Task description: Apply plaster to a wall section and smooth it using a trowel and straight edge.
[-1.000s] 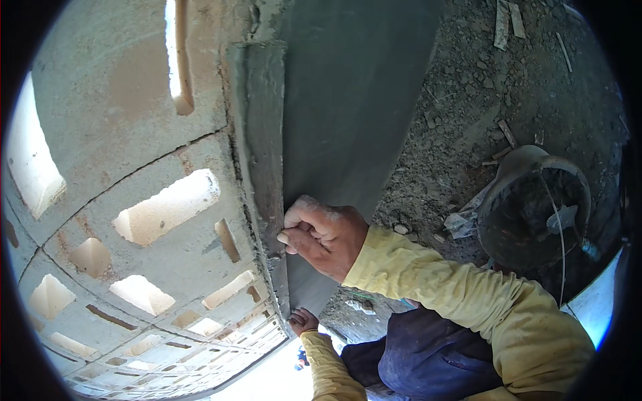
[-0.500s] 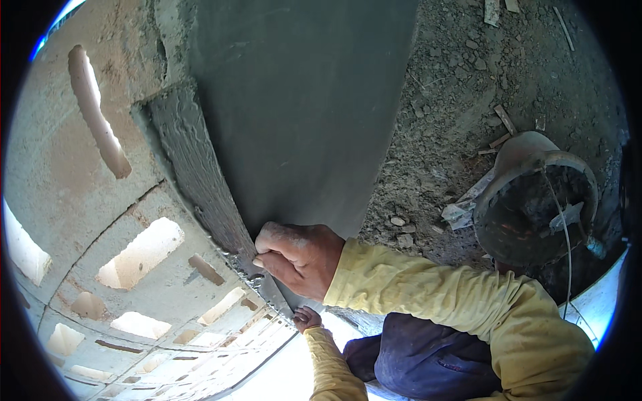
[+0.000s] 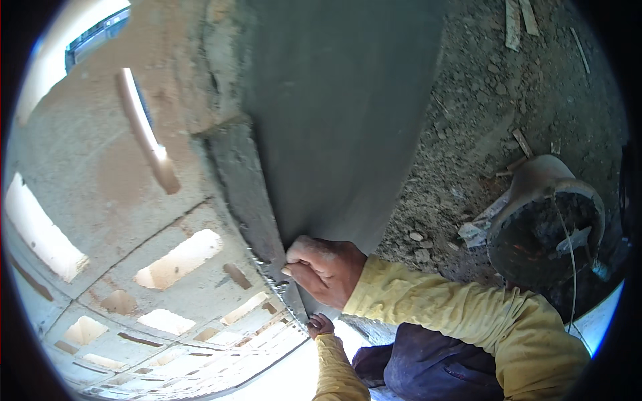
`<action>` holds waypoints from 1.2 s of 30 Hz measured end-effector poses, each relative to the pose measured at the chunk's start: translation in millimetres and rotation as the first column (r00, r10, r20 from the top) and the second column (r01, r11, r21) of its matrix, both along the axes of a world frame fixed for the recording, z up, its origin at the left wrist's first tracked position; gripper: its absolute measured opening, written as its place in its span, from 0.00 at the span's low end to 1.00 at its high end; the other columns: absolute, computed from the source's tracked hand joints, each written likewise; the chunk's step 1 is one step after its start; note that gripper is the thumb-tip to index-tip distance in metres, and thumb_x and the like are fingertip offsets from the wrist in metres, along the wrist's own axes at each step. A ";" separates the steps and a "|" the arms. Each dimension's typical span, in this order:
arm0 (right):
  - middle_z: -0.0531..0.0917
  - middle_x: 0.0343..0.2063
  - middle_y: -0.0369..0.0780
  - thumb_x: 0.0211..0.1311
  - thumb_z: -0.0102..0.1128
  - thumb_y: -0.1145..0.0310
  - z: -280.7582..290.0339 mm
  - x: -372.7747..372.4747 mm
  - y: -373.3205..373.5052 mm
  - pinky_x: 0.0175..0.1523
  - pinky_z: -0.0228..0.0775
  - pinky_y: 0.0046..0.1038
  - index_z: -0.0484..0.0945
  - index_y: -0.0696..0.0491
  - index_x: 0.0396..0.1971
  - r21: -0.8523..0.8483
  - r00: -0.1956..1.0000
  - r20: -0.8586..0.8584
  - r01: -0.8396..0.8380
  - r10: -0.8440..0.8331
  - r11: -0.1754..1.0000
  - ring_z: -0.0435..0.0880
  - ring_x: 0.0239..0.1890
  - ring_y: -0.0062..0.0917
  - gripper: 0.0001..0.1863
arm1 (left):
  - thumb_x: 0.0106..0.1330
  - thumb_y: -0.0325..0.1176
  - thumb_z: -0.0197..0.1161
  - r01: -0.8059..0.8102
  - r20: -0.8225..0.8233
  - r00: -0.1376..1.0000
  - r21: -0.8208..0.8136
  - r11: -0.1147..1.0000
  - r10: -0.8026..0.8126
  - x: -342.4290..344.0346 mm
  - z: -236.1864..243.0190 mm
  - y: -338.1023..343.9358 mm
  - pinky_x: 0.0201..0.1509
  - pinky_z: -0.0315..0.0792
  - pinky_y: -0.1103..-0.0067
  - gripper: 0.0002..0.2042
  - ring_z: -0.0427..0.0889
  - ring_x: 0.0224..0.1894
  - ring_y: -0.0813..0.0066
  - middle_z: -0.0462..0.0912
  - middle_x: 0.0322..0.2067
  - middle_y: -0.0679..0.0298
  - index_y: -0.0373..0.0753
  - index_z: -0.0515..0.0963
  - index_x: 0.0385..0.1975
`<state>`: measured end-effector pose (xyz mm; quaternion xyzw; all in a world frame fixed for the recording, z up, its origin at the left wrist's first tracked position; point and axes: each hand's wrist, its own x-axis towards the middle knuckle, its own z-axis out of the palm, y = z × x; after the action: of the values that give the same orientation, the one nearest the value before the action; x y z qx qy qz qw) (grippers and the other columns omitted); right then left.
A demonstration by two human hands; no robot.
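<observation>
A pale masonry wall (image 3: 134,220), curved by the lens, fills the left side, its blocks gritty and stained brownish in patches, pierced by rounded slots and rectangular openings, some letting bright light through. Beside it a broad band of smooth, damp-looking grey cement (image 3: 341,120) reaches up to the top. To the right lies rough ground (image 3: 461,147) of crumbled soil and small stones, with flat pale strips (image 3: 513,27) near the top and a round bucket (image 3: 538,175) whose thick rim is crusted; dark matter and a pale jagged scrap (image 3: 574,242) show inside it.

A long, flat board (image 3: 244,177) lies along the seam between the wall and the cement band. Its face is coated in grey, streaky mortar, and a ragged wet bead runs along its wall-side edge; the coating hides whether it is wood or metal. The upper end is blunt and squarish, and the piece looks narrower lower down. Its long axis slants from upper left to lower right, the blunt end pointing up and left.

The right hand (image 3: 324,271), in a creased yellow sleeve (image 3: 428,287), is curled tightly on the board's right edge, thumb pressed near the bent forefinger. The left hand (image 3: 320,325), smaller in view, closes its fingers at the board's lower end. Dark, wrinkled cloth (image 3: 438,364) shows below the right forearm.
</observation>
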<state>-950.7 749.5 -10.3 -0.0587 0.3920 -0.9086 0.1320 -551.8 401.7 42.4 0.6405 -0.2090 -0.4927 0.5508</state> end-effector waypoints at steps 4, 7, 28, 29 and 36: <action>0.76 0.21 0.41 0.55 0.60 0.71 4.0 -2.2 2.9 0.25 0.69 0.29 0.71 0.54 0.28 0.011 1.000 0.013 0.004 -0.004 1.000 0.79 0.22 0.34 0.06 | 0.59 0.43 0.57 -0.038 0.040 0.999 0.027 0.999 0.037 -6.9 0.5 4.8 0.35 0.75 0.73 0.10 0.82 0.26 0.76 0.78 0.17 0.77 0.47 0.73 0.19; 0.77 0.21 0.40 0.55 0.60 0.72 4.7 -3.0 4.8 0.26 0.70 0.27 0.71 0.54 0.28 0.031 0.999 0.001 -0.034 0.034 0.999 0.80 0.23 0.32 0.07 | 0.59 0.45 0.57 -0.031 0.048 0.998 0.017 0.999 0.030 -5.3 -0.1 5.0 0.34 0.75 0.73 0.09 0.82 0.25 0.76 0.81 0.21 0.77 0.47 0.75 0.28; 0.75 0.21 0.41 0.55 0.59 0.72 -1.0 4.4 -6.6 0.24 0.67 0.30 0.69 0.54 0.28 0.012 0.999 0.018 0.047 -0.047 0.999 0.78 0.21 0.35 0.07 | 0.59 0.45 0.57 0.038 0.001 0.999 0.089 0.995 -0.039 1.6 3.9 -2.5 0.39 0.75 0.71 0.11 0.83 0.27 0.76 0.81 0.19 0.76 0.47 0.74 0.21; 0.75 0.21 0.41 0.55 0.59 0.72 -1.5 4.8 -7.1 0.23 0.67 0.30 0.69 0.54 0.27 0.010 0.999 0.002 0.042 -0.042 0.999 0.78 0.20 0.35 0.07 | 0.59 0.45 0.58 0.042 -0.015 0.999 0.098 0.994 -0.041 2.4 4.9 -2.1 0.40 0.75 0.71 0.11 0.83 0.28 0.76 0.81 0.18 0.76 0.47 0.74 0.20; 0.74 0.18 0.41 0.55 0.59 0.72 -4.0 1.9 -6.2 0.21 0.65 0.30 0.69 0.54 0.26 -0.017 0.995 -0.011 0.095 -0.095 0.995 0.76 0.18 0.35 0.07 | 0.57 0.43 0.59 0.024 -0.014 1.000 0.080 0.997 -0.023 -1.9 3.5 0.1 0.40 0.75 0.70 0.12 0.82 0.27 0.75 0.79 0.16 0.76 0.46 0.73 0.16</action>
<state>-948.8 743.3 -14.3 -0.0466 0.3874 -0.9167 0.0858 -553.7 401.8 45.8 0.6564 -0.1929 -0.5111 0.5202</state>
